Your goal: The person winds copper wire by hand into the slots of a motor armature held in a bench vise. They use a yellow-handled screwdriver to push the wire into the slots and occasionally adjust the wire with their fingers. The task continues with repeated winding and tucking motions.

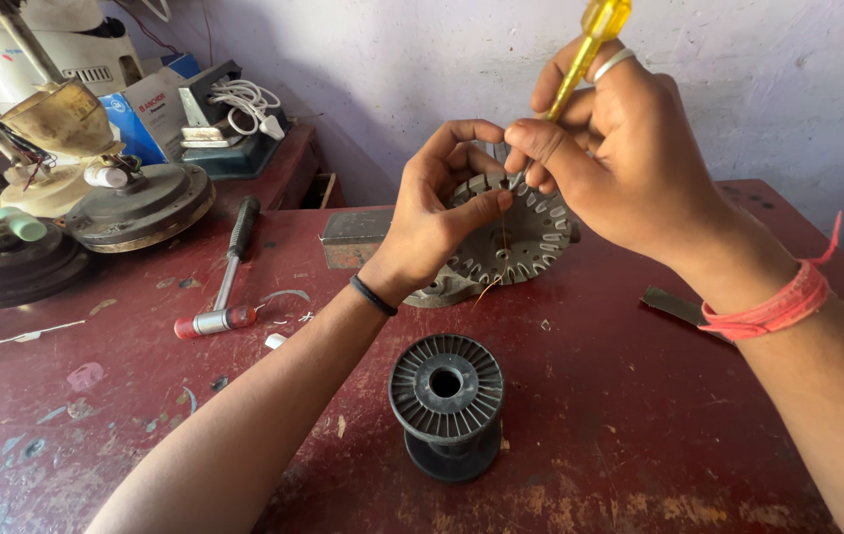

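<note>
Head view, looking down on a worn red worktop (640,435). Near the middle, toward the far edge: a grey slotted stator disc (526,242), tilted up on its edge, resting on the worktop. Left hand (437,213) curled round the disc's left rim, thumb pressed on its face, black band at the wrist. Right hand (615,148) above and just right of the disc, fingers closed on a yellow-handled screwdriver (590,44), shaft pointing down to the disc's upper slots; ring on one finger, red thread at the wrist. Thin copper wire (489,287) showing at the disc's lower rim; where it runs from there, cannot tell.

Toward the near edge, apart from both hands: a black empty spool (446,400), standing upright. Left of centre: a hammer (227,272) with a black grip and a red band, lying flat. At the far left corner: fan motor housings (140,203) and other fan parts, with a blue box (150,109) and a white cable (244,99) behind. By the right forearm: a flat metal strip (674,305).
</note>
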### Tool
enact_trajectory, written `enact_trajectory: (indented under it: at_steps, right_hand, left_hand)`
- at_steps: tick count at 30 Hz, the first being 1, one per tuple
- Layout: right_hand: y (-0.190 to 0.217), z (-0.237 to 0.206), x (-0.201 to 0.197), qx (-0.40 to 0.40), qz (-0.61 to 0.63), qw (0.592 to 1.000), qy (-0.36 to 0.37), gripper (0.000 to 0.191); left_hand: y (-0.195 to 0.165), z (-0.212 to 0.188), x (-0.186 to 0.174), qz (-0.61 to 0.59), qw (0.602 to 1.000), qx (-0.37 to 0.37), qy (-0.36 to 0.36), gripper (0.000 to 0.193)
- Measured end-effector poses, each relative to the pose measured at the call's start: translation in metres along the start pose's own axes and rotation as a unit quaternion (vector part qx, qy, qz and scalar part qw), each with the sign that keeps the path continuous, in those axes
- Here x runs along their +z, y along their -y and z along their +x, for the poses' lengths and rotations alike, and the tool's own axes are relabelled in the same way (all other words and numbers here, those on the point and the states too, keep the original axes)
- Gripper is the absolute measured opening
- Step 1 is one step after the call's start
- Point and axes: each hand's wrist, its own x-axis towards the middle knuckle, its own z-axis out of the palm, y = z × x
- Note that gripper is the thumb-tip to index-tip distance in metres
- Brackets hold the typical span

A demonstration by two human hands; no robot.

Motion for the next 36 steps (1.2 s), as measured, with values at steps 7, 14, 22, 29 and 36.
enact_trajectory:
  at_steps: [7,14,22,29,36]
  right_hand:
    - [0.003,-0.008,0.012,-0.045,-0.054,0.997,-0.028,0.016]
    - [0.009,0.002,0.008,0.029,0.097,0.992,-0.079,0.018]
    - [0.029,-0.028,-0.019,0.139,0.080,0.960,-0.229,0.028]
    - [0.001,-0.110,-0.010,0.477,-0.105,0.868,-0.089,0.033]
    - [-0.012,-0.120,0.009,0.576,-0.132,0.796,0.127,0.035]
  left_hand:
    - [0.001,0.000,-0.002,-0.020,1.000,-0.013,0.000,0.044]
    - [0.000,0.003,-0.004,-0.044,0.999,-0.016,0.005,0.042]
    - [-0.052,0.023,-0.020,0.120,0.992,0.009,0.033,0.039]
    - [-0.130,0.018,-0.008,0.410,0.867,-0.251,0.130,0.034]
    - [-0.133,-0.002,0.023,0.499,0.837,-0.141,0.175,0.034]
